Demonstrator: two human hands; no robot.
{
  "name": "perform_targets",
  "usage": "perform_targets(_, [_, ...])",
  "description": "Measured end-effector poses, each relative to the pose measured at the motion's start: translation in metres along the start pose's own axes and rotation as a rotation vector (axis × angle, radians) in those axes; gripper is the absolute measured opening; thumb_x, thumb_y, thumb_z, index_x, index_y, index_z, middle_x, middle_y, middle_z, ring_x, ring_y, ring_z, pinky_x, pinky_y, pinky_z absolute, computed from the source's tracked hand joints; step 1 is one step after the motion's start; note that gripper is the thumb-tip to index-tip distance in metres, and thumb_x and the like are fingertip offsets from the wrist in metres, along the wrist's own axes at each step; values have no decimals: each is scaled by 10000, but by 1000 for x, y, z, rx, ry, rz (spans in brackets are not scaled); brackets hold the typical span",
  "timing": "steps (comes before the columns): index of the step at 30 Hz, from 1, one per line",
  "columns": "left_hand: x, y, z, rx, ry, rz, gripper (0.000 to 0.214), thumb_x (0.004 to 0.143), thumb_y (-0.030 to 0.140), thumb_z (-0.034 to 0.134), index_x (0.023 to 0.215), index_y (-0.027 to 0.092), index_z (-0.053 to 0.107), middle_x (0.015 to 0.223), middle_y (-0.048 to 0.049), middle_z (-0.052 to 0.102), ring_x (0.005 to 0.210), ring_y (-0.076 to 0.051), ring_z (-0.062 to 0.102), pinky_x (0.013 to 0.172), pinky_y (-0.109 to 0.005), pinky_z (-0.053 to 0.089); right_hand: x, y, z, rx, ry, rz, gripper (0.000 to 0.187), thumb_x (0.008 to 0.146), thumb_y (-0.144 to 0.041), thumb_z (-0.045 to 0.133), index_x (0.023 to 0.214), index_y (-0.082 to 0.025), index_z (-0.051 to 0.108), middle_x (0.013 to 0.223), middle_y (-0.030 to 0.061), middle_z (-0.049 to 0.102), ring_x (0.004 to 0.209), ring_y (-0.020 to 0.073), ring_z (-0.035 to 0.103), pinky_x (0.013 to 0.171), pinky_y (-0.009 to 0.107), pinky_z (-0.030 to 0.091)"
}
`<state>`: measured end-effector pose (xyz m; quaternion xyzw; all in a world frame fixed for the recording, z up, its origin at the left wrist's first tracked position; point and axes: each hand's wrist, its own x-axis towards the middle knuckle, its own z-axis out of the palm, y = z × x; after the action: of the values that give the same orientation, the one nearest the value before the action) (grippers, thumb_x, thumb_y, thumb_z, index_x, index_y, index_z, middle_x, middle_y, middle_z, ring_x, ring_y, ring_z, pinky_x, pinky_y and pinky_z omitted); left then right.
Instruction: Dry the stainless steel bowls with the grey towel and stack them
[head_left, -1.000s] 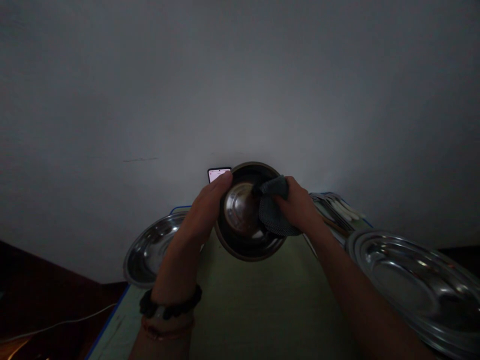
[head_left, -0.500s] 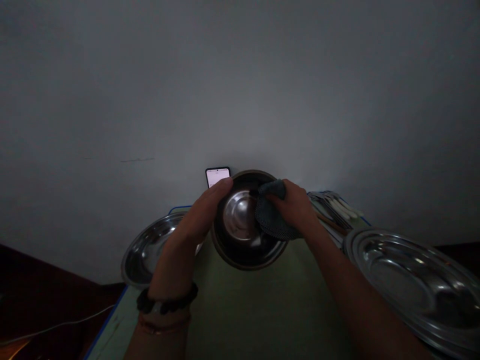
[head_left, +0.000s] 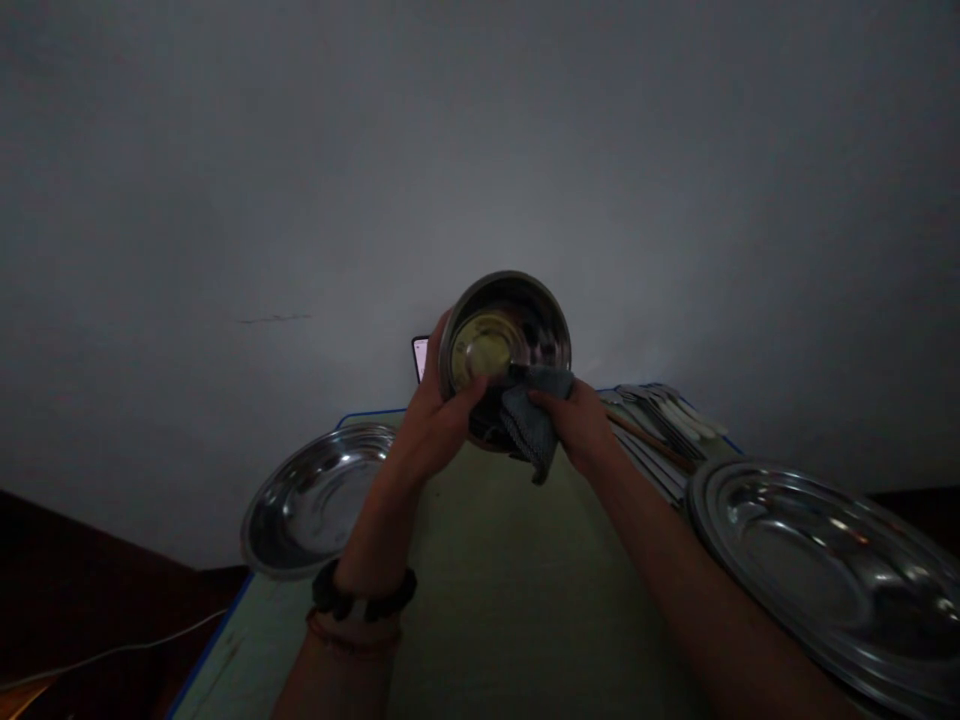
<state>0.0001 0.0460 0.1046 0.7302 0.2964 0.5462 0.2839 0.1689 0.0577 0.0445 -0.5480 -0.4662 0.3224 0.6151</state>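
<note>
A shiny metal bowl (head_left: 544, 320) is held up above the table, tilted so that its inside faces me. My left hand (head_left: 439, 415) grips its left side, thumb over the near rim and fingers behind. In my right hand (head_left: 581, 420) is a grey-blue cloth (head_left: 536, 410), pinched under the thumb and pressed at the bowl's lower right rim. The fingers of the right hand are partly hidden by cloth and bowl.
On the green table (head_left: 510, 580), a metal basin (head_left: 322, 500) stands at the left and stacked metal basins (head_left: 817, 570) at the right. Cutlery (head_left: 667, 420) lies at the back right. A phone (head_left: 420, 357) leans on the wall (head_left: 480, 150), partly covered by my left hand.
The bowl has risen and tilted more toward me. My left thumb has moved from the far rim to the near rim. The cloth has shifted from inside the bowl to its lower right rim.
</note>
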Motion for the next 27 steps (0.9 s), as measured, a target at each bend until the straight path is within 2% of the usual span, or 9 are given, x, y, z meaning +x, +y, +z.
perform_targets(5, [0, 11, -22, -73, -204, -133, 662, 706, 109, 621, 1331, 231, 441, 1337, -57, 545, 1236, -262, 484, 1071, -401, 360, 3, -8, -11, -193, 14, -46, 264, 616, -268, 683, 834, -125, 644, 847, 128, 707, 813, 283, 668, 742, 439, 511])
perform_targets(9, [-3, 29, -33, -17, -333, -291, 645, 677, 101, 614, 1300, 224, 505, 1244, -50, 619, 1138, -271, 555, 1025, -407, 402, 0, -20, -21, -516, -83, -234, 218, 703, -257, 627, 880, -130, 627, 879, 132, 694, 859, 282, 653, 767, 439, 499])
perform_targets(12, [-5, 32, -37, -10, -345, -381, 559, 665, 128, 624, 1216, 217, 599, 1161, -46, 667, 1107, -284, 576, 1004, -402, 419, -3, -23, -24, -591, -264, -361, 386, 757, -195, 537, 1133, -118, 572, 1044, 159, 682, 992, 282, 637, 855, 452, 484])
perform_targets(14, [-5, 26, -39, -71, -307, -445, 524, 685, 156, 616, 1203, 229, 612, 1116, -36, 687, 1045, -274, 610, 954, -397, 456, -4, -21, -23, -593, -312, -417, 588, 769, -202, 508, 1340, -99, 416, 1237, 198, 599, 1158, 291, 566, 961, 486, 435])
perform_targets(16, [-5, 17, -38, -127, -206, -488, 523, 701, 189, 612, 1221, 240, 594, 1074, -26, 700, 956, -260, 642, 890, -402, 491, -5, -18, -19, -569, -270, -450, 743, 781, -298, 534, 1438, -83, 261, 1397, 230, 452, 1308, 309, 429, 1048, 524, 356])
perform_targets(19, [-4, 6, -36, -134, -54, -493, 505, 689, 214, 635, 1193, 208, 597, 1017, -28, 709, 892, -257, 658, 848, -410, 511, -8, -16, -10, -518, -137, -415, 796, 832, -483, 480, 1467, -93, 202, 1468, 236, 341, 1374, 327, 324, 1079, 554, 304])
perform_targets(21, [-3, 3, -33, -140, -45, -476, 478, 691, 214, 645, 1167, 195, 605, 1030, -36, 707, 948, -264, 650, 865, -398, 506, -10, -17, -5, -516, -60, -345, 746, 879, -503, 384, 1458, -63, 217, 1427, 256, 392, 1346, 338, 370, 1057, 549, 329])
perform_targets(24, [-3, 6, -31, -171, -136, -449, 497, 717, 202, 635, 1211, 220, 584, 1136, -42, 684, 1080, -277, 606, 913, -388, 482, -13, -19, -2, -551, 7, -280, 688, 893, -467, 370, 1407, -17, 290, 1348, 280, 481, 1273, 360, 461, 1003, 519, 386])
perform_targets(27, [-3, 13, -29, -199, -210, -459, 547, 719, 168, 623, 1257, 237, 556, 1229, -36, 647, 1098, -273, 597, 941, -390, 462, -15, -20, -3, -583, 29, -226, 561, 899, -491, 379, 1266, -74, 448, 1164, 242, 622, 1073, 357, 606, 880, 476, 458])
